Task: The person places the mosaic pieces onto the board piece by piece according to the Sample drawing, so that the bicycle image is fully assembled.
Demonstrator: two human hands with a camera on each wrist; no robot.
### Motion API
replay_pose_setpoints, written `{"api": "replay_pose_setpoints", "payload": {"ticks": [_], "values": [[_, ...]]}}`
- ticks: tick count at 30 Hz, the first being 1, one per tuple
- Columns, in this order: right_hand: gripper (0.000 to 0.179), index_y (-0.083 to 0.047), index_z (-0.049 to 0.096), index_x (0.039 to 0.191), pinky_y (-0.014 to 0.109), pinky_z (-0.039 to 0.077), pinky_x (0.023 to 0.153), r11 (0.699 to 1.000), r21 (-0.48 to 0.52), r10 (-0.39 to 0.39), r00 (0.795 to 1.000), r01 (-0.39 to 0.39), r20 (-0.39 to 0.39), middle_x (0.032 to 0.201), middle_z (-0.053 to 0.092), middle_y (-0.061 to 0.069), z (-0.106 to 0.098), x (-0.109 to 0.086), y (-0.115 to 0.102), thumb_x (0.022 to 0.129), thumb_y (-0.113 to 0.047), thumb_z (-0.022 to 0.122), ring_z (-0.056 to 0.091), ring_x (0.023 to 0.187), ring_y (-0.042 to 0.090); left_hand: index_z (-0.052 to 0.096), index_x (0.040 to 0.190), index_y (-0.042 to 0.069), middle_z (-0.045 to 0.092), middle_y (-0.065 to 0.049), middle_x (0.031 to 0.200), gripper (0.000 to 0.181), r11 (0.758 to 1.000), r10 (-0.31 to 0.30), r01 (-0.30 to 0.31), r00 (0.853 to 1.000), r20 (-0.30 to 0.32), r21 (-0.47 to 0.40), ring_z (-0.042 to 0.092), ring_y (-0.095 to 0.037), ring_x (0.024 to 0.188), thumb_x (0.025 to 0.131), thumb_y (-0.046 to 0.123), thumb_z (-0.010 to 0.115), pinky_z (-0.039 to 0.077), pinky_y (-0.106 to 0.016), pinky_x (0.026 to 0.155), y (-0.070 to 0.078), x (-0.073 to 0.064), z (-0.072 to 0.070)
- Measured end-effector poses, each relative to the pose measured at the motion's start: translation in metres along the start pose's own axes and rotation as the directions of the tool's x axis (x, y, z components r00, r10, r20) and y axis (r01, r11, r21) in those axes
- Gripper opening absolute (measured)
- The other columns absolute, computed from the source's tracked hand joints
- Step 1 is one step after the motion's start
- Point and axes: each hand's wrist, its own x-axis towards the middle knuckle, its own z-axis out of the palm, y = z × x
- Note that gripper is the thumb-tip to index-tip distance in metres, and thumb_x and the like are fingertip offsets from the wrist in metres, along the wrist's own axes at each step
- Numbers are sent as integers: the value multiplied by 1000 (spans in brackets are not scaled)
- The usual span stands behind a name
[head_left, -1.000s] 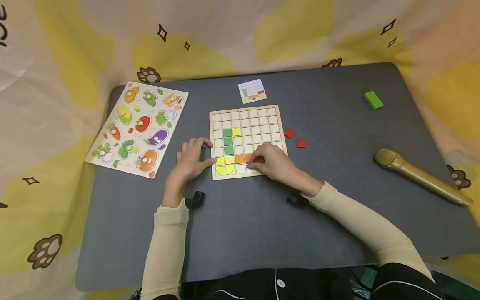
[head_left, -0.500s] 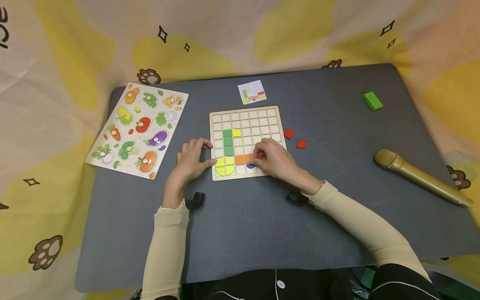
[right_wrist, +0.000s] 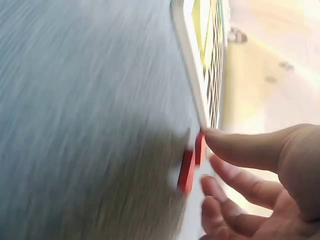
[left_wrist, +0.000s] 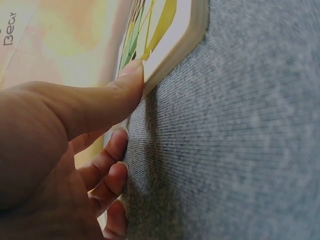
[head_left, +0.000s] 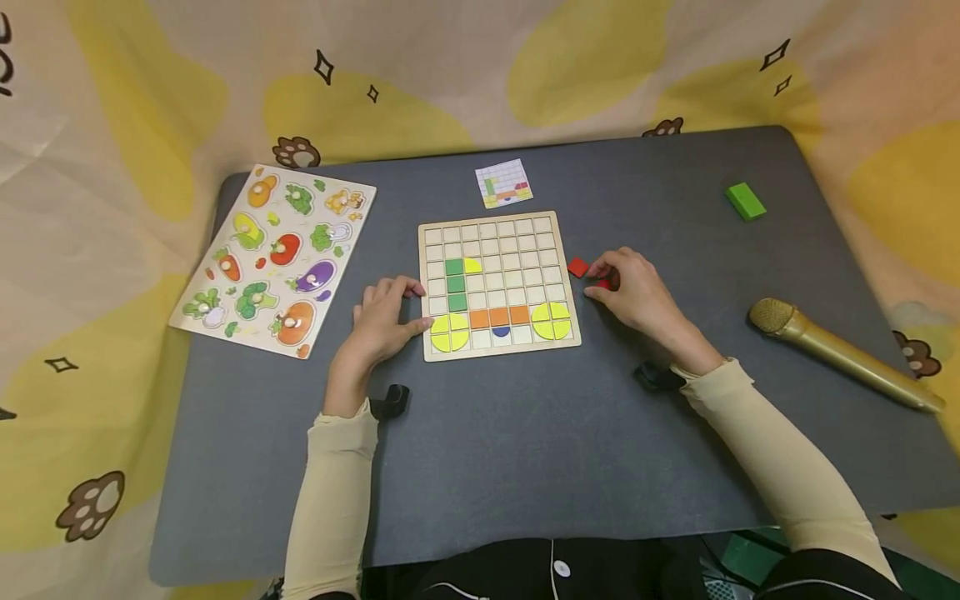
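Note:
A square wooden grid board (head_left: 491, 284) bears green, orange, yellow and blue tiles. My left hand (head_left: 386, 321) rests at its left side, thumb on the edge near the lower left corner. In the left wrist view, that thumb (left_wrist: 132, 75) touches the board's rim and the other fingers lie by the tabletop. My right hand (head_left: 633, 292) hovers right of the board, thumb and fingers spread about a red piece (head_left: 603, 284) that they partly hide. A second red piece (head_left: 577, 267) lies between it and the board. Both show blurred in the right wrist view.
A small printed pattern card (head_left: 505, 183) lies behind the board. The vegetable peg puzzle (head_left: 273, 262) stands to the left. Towards the right are a green block (head_left: 746, 201) and a gold microphone (head_left: 847, 354). A patterned cloth (head_left: 480, 75) hangs behind the table.
My right hand has left the blue half-round tile in the bottom row and moved right to the red pieces. Orange and yellow tiles it covered now show. The left hand has stayed put.

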Motion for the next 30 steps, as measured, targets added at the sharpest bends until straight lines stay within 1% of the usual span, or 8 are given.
{"api": "replay_pose_setpoints", "payload": {"ticks": [4, 7, 11, 14, 18, 21, 26, 30], "values": [[27, -1, 72, 118, 42, 39, 82, 999, -11, 37, 999, -37, 25, 110, 62, 19, -9, -5, 11, 95, -13, 79, 54, 95, 33, 53, 133, 13, 47, -17, 145, 43, 1000, -5, 5, 1000, 0, 3, 33, -39, 136, 98, 21, 78, 21, -60, 106, 0, 0, 0], [28, -1, 73, 121, 42, 40, 83, 999, -11, 41, 999, -40, 28, 112, 63, 20, -10, -7, 17, 96, -13, 78, 55, 95, 33, 53, 133, 13, 47, -17, 145, 44, 1000, -7, 7, 1000, -2, 4, 33, -39, 136, 98, 20, 78, 21, -59, 106, -1, -1, 0], [26, -1, 72, 118, 42, 41, 82, 999, -10, 37, 999, -37, 23, 111, 63, 20, -9, -8, 21, 96, -14, 79, 55, 95, 33, 53, 134, 13, 47, -17, 145, 44, 1000, -7, 7, 1000, 1, 4, 33, -39, 136, 98, 20, 78, 22, -59, 106, 0, -1, 0], [23, -1, 71, 112, 41, 41, 81, 999, -2, 38, 999, -38, 15, 107, 63, 19, -9, -7, 22, 95, -13, 80, 56, 93, 33, 53, 133, 13, 46, -17, 145, 44, 1000, -5, 5, 1000, 3, 3, 33, -39, 136, 98, 20, 77, 22, -59, 105, 0, -1, 0], [13, -3, 72, 104, 39, 45, 78, 999, 28, 34, 999, -34, -1, 98, 70, 18, -6, -5, 20, 95, -9, 79, 62, 88, 30, 53, 133, 13, 46, -17, 145, 43, 1000, -4, 4, 1000, 3, 3, 33, -39, 135, 98, 20, 77, 22, -59, 104, 0, 0, -1], [8, -4, 74, 99, 36, 46, 75, 998, 45, 37, 999, -36, -21, 92, 73, 16, -3, -4, 16, 95, -9, 79, 63, 82, 26, 53, 133, 13, 46, -16, 146, 43, 1000, -4, 4, 1000, 5, 4, 33, -39, 135, 98, 21, 77, 22, -58, 104, 0, 0, -1], [19, -3, 72, 100, 26, 44, 70, 996, 80, 33, 997, -28, -67, 91, 72, 14, 2, -1, 8, 92, -15, 84, 61, 77, 21, 53, 133, 13, 46, -17, 145, 43, 1000, 0, 0, 1000, 4, 6, 34, -39, 135, 98, 22, 78, 22, -59, 104, 0, 0, -1], [22, -2, 72, 99, 20, 42, 67, 995, 102, -12, 994, 23, -105, 90, 72, 15, 7, 5, -1, 89, -14, 87, 61, 76, 22, 53, 133, 13, 47, -17, 144, 44, 1000, 4, -4, 1000, 1, 9, 35, -39, 134, 98, 22, 78, 22, -60, 104, 1, 0, -1]]}}
